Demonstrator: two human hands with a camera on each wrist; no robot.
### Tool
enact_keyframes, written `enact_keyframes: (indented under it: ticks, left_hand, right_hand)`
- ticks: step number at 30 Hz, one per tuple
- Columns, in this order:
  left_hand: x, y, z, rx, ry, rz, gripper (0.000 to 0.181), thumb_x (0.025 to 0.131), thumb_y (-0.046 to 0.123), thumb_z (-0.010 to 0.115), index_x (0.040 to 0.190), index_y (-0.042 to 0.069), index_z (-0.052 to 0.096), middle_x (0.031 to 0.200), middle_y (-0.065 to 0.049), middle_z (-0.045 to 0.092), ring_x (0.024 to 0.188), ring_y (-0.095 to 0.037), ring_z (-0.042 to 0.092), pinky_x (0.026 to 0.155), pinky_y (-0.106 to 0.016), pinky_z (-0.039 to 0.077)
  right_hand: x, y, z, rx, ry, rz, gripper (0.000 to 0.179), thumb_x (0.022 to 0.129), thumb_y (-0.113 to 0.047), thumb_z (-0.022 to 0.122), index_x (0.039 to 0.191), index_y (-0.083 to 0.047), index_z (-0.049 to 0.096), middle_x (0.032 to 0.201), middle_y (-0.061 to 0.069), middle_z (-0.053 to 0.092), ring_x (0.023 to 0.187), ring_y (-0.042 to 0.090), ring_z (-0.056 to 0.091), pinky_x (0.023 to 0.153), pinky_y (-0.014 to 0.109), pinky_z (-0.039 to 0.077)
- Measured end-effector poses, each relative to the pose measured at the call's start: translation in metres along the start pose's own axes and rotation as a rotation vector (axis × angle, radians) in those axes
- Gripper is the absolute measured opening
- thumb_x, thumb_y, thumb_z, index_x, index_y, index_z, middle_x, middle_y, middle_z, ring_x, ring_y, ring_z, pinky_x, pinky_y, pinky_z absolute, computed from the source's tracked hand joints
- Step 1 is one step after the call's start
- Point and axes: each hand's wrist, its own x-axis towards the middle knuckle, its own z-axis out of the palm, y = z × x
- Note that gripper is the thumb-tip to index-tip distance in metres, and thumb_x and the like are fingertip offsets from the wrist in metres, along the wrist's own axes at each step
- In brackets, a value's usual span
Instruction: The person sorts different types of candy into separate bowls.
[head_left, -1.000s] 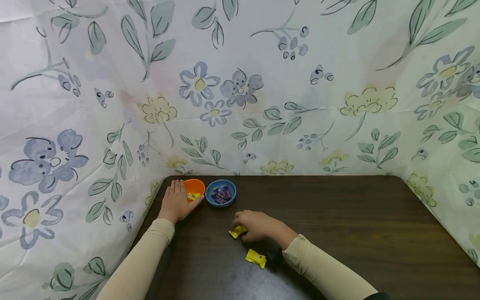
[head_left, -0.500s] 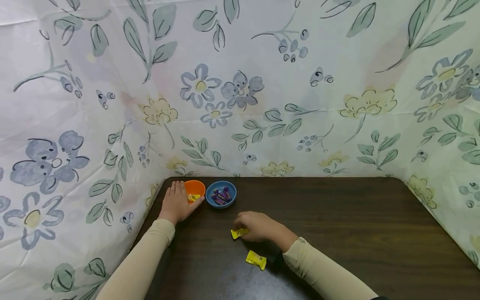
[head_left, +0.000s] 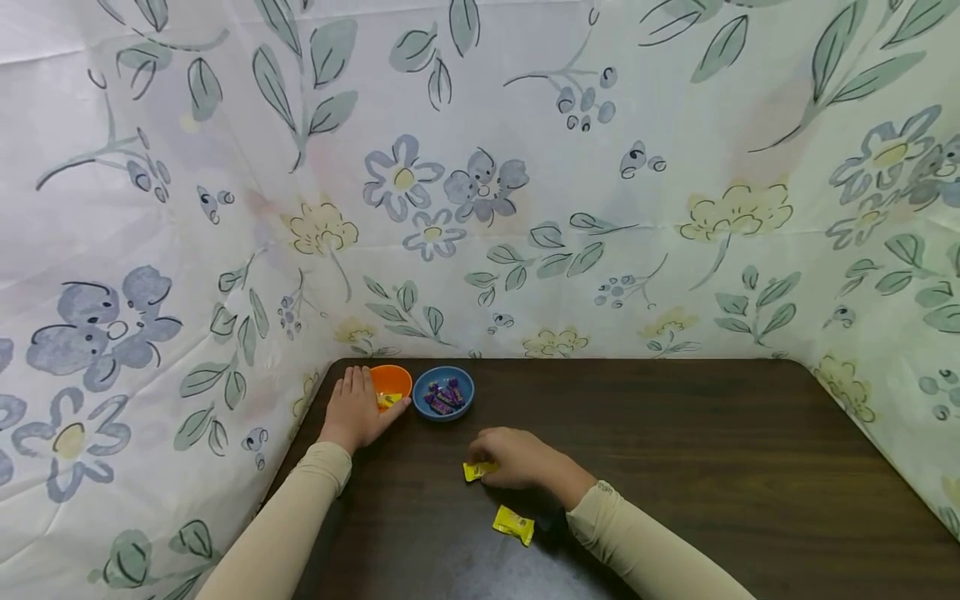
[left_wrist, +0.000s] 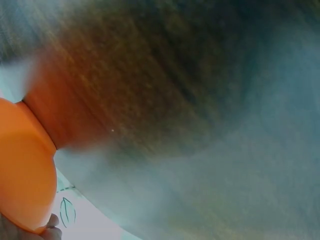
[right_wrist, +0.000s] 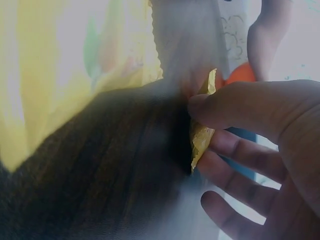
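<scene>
My left hand [head_left: 355, 412] lies against the left and near side of an orange bowl [head_left: 393, 378], fingers straight and thumb spread along its front. Yellow-wrapped candy [head_left: 390, 400] shows inside that bowl. In the left wrist view, fingertips [left_wrist: 50, 227] touch the edge of the orange bowl [left_wrist: 25, 165]. My right hand [head_left: 517, 458] pinches a yellow-wrapped candy [head_left: 477, 472] between thumb and fingers, low over the table; the right wrist view shows its crimped wrapper [right_wrist: 202, 135] edge-on. Another yellow-wrapped candy [head_left: 513, 525] lies on the table below my right hand.
A blue bowl [head_left: 452, 416] holding several purple-wrapped candies [head_left: 445, 397] stands right of the orange one. The dark wooden table [head_left: 675, 450] extends to the right. Flower-patterned cloth [head_left: 555, 275] rises along its back and sides.
The head view has tilted up slightly, so everything sits a little lower. The pinched candy has turned slightly and is more covered by my right fingers. My left hand stays at the orange bowl.
</scene>
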Motion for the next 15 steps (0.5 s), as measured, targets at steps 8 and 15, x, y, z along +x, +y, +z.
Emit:
enact_keyframes:
  ticks: [8, 15]
  left_hand:
    - [-0.0003, 0.0013, 0.001, 0.003, 0.008, -0.004, 0.119, 0.098, 0.083, 0.037, 0.16, -0.018, 0.024, 0.167, -0.038, 0.028, 0.156, -0.057, 0.026, 0.131, -0.063, 0.021]
    - [-0.0012, 0.0018, 0.0, -0.005, 0.015, -0.004, 0.119, 0.097, 0.083, 0.037, 0.159, -0.018, 0.025, 0.167, -0.039, 0.029, 0.156, -0.057, 0.028, 0.131, -0.064, 0.021]
  right_hand:
    - [-0.0018, -0.0012, -0.0004, -0.007, 0.034, -0.008, 0.023, 0.094, -0.019, 0.079, 0.117, -0.023, 0.078, 0.112, -0.008, 0.071, 0.092, 0.003, 0.062, 0.08, 0.025, 0.057]
    - [0.0009, -0.0009, -0.0009, -0.007, 0.08, -0.019, 0.021, 0.094, -0.02, 0.079, 0.115, -0.022, 0.078, 0.109, -0.009, 0.07, 0.091, 0.003, 0.061, 0.08, 0.024, 0.057]
